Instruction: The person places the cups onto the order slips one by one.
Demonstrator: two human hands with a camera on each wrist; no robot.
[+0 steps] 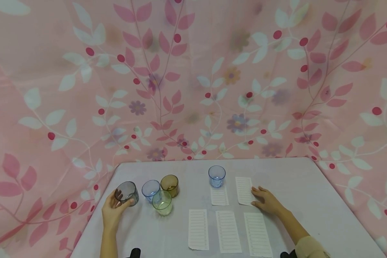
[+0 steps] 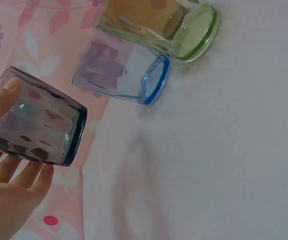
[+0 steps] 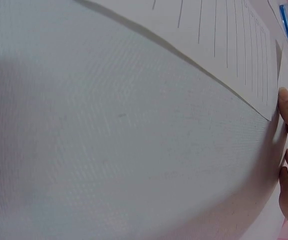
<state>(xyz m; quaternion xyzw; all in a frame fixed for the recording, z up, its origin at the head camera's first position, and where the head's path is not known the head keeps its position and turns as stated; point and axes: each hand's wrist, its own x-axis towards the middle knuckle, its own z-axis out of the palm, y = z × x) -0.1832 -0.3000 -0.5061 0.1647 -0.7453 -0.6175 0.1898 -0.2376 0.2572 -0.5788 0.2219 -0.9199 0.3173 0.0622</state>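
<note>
Paper [image 1: 243, 190] lay lengthwise away from me, left of my right hand [image 1: 267, 201], fingers extended; my left hand [image 1: 112, 213] gripped a grey glass [image 1: 130, 190].

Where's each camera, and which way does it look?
Head: worn on the head, facing forward and down at the table; left hand and right hand show.
Left wrist: worn there, facing the gray glass; part of the left hand shows.
Right wrist: worn there, facing the table and a lined paper; part of the right hand shows.
Head and left wrist both see the gray glass.
</note>
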